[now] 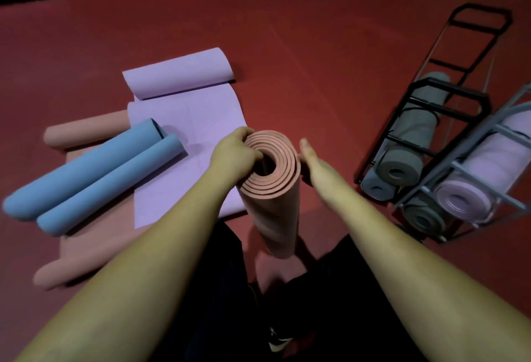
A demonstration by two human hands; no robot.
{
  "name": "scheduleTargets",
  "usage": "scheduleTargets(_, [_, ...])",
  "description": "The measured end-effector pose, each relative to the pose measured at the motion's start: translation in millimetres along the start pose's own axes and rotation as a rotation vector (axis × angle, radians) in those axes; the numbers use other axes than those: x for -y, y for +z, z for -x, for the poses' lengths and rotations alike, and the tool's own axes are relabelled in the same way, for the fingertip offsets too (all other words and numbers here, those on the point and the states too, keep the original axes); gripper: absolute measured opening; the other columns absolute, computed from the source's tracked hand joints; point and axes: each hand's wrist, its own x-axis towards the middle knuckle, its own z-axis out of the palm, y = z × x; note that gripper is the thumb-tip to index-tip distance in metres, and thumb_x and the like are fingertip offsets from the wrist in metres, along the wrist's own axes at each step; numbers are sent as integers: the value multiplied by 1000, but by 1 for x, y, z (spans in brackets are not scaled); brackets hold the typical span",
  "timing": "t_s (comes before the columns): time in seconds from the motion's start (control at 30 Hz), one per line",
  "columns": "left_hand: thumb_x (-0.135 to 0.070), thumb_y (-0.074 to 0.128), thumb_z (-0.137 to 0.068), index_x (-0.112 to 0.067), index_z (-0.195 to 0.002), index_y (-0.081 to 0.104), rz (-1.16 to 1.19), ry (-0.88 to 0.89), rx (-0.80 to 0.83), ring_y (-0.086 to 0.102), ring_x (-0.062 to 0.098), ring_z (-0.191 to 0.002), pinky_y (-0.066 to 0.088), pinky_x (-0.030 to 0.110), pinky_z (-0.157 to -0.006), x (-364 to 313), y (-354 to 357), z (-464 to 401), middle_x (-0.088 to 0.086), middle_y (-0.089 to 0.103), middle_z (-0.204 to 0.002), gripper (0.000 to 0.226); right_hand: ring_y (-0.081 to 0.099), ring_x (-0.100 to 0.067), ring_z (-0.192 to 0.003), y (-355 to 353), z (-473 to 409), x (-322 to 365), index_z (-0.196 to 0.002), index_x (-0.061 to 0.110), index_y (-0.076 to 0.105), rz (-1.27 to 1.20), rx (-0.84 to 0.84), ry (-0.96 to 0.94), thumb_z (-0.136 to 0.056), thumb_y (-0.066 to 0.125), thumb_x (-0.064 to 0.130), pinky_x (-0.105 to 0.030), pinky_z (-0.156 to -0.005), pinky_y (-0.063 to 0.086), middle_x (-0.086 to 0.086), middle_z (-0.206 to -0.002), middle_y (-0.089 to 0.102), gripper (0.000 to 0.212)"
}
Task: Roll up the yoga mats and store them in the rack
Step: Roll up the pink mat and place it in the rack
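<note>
Head view looks down on a rolled pink mat (273, 189) standing on end on the red floor (316, 59), just in front of the person's dark-clad legs. Left hand (234, 154) grips the top rim of this roll, its fingers (253, 157) curled into the hollow centre; right hand (309, 157) lies against the roll's right side with fingers mostly hidden behind it, so whether they clamp it cannot be told. Loose mats on the floor to the left number three: a purple mat (186, 120) partly unrolled with its far end curled, a blue mat (94, 174) curled in from both ends and lying across the others, and a second pink mat (86, 131) underneath them, its two ends also curled. Two racks stand to the right, well apart from the hands: a black rack (448, 102) and, just beside it, a grey rack (482, 143). Stored in them are four rolled mats: a grey mat (413, 137) above a blue-grey one (376, 187) in the black rack, and a pale purple mat (477, 172) above a second grey one (422, 218) in the grey rack. Nothing lies between the held roll and the racks but bare floor.
</note>
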Motion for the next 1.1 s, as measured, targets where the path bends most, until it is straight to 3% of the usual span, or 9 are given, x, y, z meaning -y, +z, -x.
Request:
scheduleTargets(0.2, [-12,69,-74,-24,-128,57,-101,68,5,62,24,-100,50,30,-82,-32,24,-11,3,68,-113,57,69,-12,-96,-27,-7,25,-107,25,70,245,-60,-63,-60,71,60,-40,-91,55,7,-100,74,59])
scheduleTargets(0.3, [-15,69,-72,-23,-124,58,-153,102,5,63,28,-103,52,34,-84,-48,34,-19,6,69,-113,54,70,-19,-91,-37,-10,24,-94,18,73,128,-191,-55,-73,68,34,-38,-84,54,2,-90,75,27])
scheduleTargets(0.47, [-26,72,-69,-18,-101,57,-230,131,123,66,29,-87,55,37,-77,-79,65,-44,9,70,-94,36,62,-19,-78,-71,-29,-2,-83,7,73,-162,-257,14,-73,68,25,-34,-72,44,-18,-88,74,21])
scheduleTargets(0.57, [-54,68,-72,-22,-119,63,41,154,321,66,22,-101,53,36,-90,-87,84,-64,6,70,-114,58,64,-19,-70,-100,-43,-24,-80,11,71,-396,-291,100,-87,63,7,-26,-66,47,-5,-69,72,12])
scheduleTargets(0.67, [-68,65,-70,-23,-149,34,97,269,567,54,10,-116,42,24,-98,-73,104,-79,-7,49,-138,97,66,-24,-78,-134,-62,-56,-95,6,71,-535,-262,191,-89,60,7,-29,-71,51,-11,-81,73,13])
scheduleTargets(0.77, [-66,74,-50,-31,-154,15,-160,345,797,46,11,-129,38,30,-111,-56,140,-102,-9,42,-143,125,68,-27,-89,-159,-83,-98,-114,2,67,-526,-178,251,-86,59,8,-34,-83,52,-19,-103,72,30])
scheduleTargets(0.87, [-56,87,-54,-39,-154,6,-305,310,909,51,11,-124,41,23,-102,-44,181,-117,-9,46,-140,129,67,-27,-90,-171,-99,-143,-124,-1,61,-545,-131,296,-85,54,6,-32,-81,53,-22,-110,68,40])
scheduleTargets(1.0, [-37,88,-69,-42,-153,7,-331,262,929,56,0,-76,40,6,-59,-28,245,-132,-7,50,-123,116,70,-22,-72,-193,-114,-199,-116,6,65,-619,-124,419,-92,50,10,-28,-72,54,-11,-85,75,29])
scheduleTargets(1.1, [-44,91,-60,-38,-151,19,-304,334,909,56,11,-104,41,12,-74,-22,284,-142,-9,47,-131,116,71,-31,-90,-211,-120,-231,-111,19,69,-589,-87,483,-88,59,20,-39,-90,53,-14,-98,75,25])
